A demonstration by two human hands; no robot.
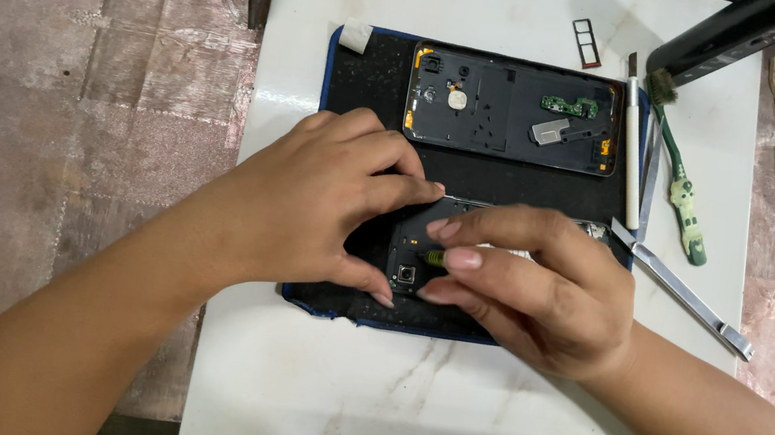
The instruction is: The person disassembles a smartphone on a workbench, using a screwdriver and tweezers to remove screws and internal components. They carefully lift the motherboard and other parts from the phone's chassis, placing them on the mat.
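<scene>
right now the right hand pinches a small yellow-green tool tip between thumb and forefinger, the grip nearly shut around it. just left of that grip the left hand presses the opened phone body down, fingers curled, holding nothing else. the phone lies under both hands on a black work mat. beyond the grip rests the removed back cover with a small green circuit board on it; to its right lie metal tweezers, a white pen-like tool, a green brush and a sim tray. a slip could well gouge the board near the camera, since the tip is so fine. everything sits on a white marble-look table above a pinkish patterned floor.
</scene>
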